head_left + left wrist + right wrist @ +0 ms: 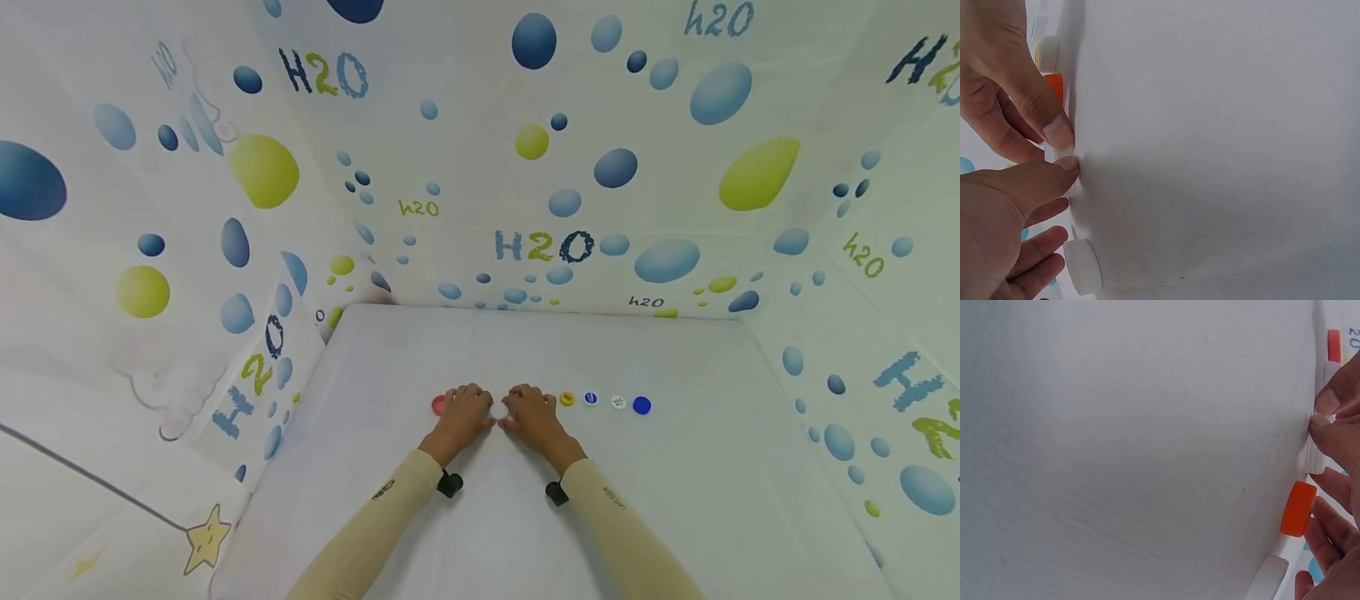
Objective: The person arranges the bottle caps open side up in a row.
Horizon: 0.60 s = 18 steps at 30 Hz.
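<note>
Both hands meet over a white ribbed bottle cap (499, 409) on the white tabletop. My left hand (465, 414) grips its left side, thumb near and fingers beyond. From the right, my right hand (534, 418) holds the same cap; the thumb tips almost touch in both wrist views. Partly behind the left hand lies a red cap (438, 405). The left wrist view has another white cap (1083, 267) by the left hand's outer fingers. An orange cap (1299, 509) stands beside the right hand's fingers, hidden in the head view. The fingers cover much of the held cap.
To the right of the hands, a row continues with a yellow cap (567, 398), a blue-and-white cap (591, 398), a white cap (618, 402) and a blue cap (642, 405). Printed white sheets (465, 167) enclose the tabletop (675, 500) at the back and sides.
</note>
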{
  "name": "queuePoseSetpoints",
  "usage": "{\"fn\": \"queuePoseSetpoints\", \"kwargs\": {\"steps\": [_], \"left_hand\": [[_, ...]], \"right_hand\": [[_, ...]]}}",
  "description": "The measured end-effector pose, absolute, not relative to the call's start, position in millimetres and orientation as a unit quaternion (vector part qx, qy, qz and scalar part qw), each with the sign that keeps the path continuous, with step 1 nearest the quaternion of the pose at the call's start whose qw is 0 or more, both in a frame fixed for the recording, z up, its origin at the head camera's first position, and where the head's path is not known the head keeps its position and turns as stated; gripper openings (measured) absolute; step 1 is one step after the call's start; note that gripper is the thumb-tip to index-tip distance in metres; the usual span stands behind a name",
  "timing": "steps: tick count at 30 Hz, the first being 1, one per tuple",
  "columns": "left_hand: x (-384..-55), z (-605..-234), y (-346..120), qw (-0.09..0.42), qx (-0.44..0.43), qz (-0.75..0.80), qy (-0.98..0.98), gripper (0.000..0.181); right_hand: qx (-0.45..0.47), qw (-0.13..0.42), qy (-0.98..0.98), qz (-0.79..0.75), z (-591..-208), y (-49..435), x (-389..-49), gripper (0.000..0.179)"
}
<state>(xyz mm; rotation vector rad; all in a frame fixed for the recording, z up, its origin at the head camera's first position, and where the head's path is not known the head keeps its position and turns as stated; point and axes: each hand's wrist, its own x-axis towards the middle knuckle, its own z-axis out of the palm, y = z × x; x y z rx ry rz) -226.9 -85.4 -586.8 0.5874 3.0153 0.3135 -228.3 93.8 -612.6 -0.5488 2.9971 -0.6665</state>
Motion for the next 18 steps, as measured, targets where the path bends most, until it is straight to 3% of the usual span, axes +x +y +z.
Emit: {"fn": "queuePoseSetpoints", "kwargs": {"steps": [18], "left_hand": [[-227.1,-583.2,-88.8,0.004,0.198,0.109,0.974,0.030]], "right_hand": [[-0.171,0.007,0.959,-0.228,-607.5,92.7,-227.1,0.040]]}}
